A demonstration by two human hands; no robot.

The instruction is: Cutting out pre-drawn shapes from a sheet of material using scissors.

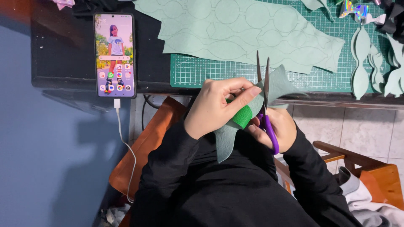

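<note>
- Dark desk (63, 63) w/ green cutting mat (252, 73) lies beyond both hands; tiled floor and wooden chair (143, 147) below.
- Left hand (219, 105) pinches a pale green felt piece (227, 141), thumb and fingers closed on its upper edge, a bright green bit showing just under the thumb.
- Right hand (277, 130) grips purple-handled scissors (265, 105), fingers through the loops; blades part open, tips pointing away from the body toward the desk.
- Felt piece runs lengthwise from the lap up past the blades; it sits between the two hands, blades biting in on its right side, so right hand is nearer the cut line.
- Phone (115, 54) w/ white cable (126, 147) well left of left hand; cut leaf-like shapes (362, 63) far right, big marked felt sheet (252, 29) beyond.
</note>
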